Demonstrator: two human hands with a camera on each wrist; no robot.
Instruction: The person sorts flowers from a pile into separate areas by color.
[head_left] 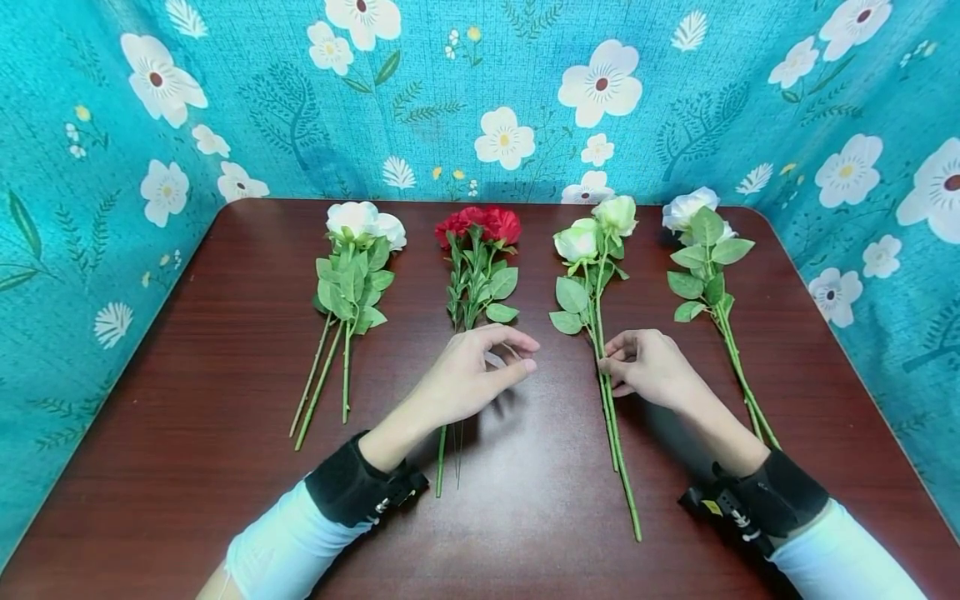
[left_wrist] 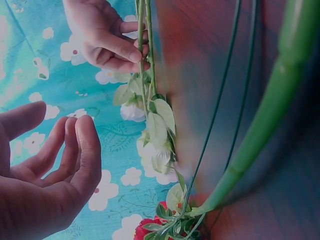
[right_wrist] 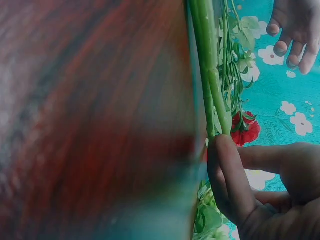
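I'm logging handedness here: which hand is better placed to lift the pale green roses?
Right. The right hand already pinches the pale green roses' stems, while the left hand hovers open above the red flowers, holding nothing.

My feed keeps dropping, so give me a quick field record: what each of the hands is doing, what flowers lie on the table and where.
left hand: hovers above the thin stems of the red artificial carnations, fingers loosely curved, holding nothing
right hand: pinches the green stems of the pale green artificial roses
other flowers: white artificial roses at far left; white artificial rose with broad leaves at far right
layout: four bunches side by side, blooms toward the back wall
surface: dark red-brown wooden table
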